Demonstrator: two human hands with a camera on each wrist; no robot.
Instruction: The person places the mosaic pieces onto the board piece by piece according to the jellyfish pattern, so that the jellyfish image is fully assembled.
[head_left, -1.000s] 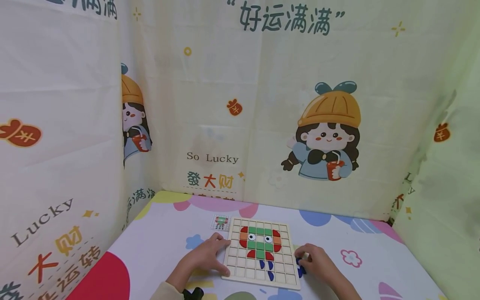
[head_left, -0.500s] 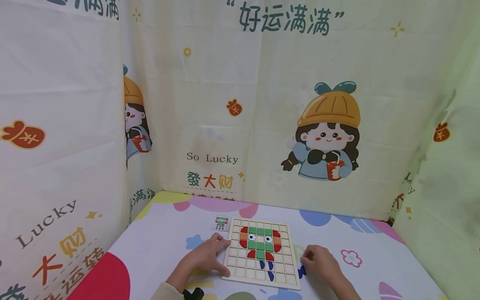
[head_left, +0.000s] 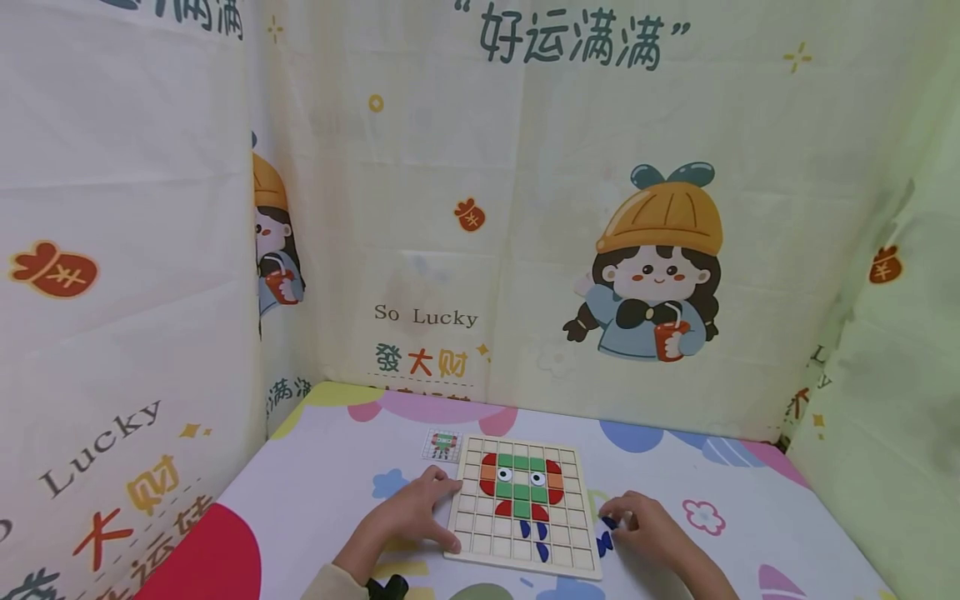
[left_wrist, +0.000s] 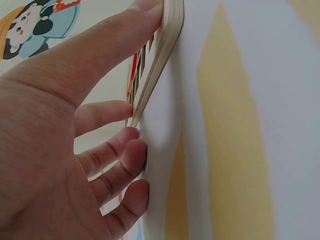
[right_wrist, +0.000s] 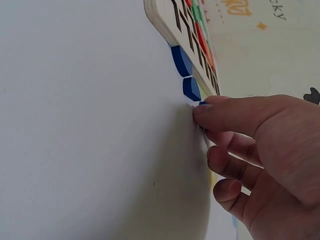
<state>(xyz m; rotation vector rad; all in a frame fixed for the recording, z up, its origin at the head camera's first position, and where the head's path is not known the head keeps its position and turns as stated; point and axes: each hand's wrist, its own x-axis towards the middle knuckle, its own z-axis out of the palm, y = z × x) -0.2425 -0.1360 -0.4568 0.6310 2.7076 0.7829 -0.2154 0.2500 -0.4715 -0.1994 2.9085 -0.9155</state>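
A square wooden grid board [head_left: 483,527] lies on the table, its cells partly filled with red, green, orange and blue pieces and two eye pieces forming a figure. My left hand [head_left: 407,510] rests along the board's left edge; in the left wrist view its thumb [left_wrist: 110,50] presses the board's corner and the index finger touches the edge. To the right of the board, my right hand [head_left: 651,532] pinches a small blue piece [right_wrist: 202,103] between thumb and index finger, mostly hidden by them. Two curved blue pieces [right_wrist: 181,61] lie beside the board's right edge.
A small printed card [head_left: 442,445] with a matching figure lies at the board's far left corner. The white tabletop [head_left: 675,467] has colourful printed shapes. Printed cloth [head_left: 540,208] hangs behind and on both sides. A black object [head_left: 387,587] shows near my left wrist.
My right hand has shifted slightly right, away from the board, and a blue piece now shows at its fingertips, apart from the others. The left hand and board have stayed put.
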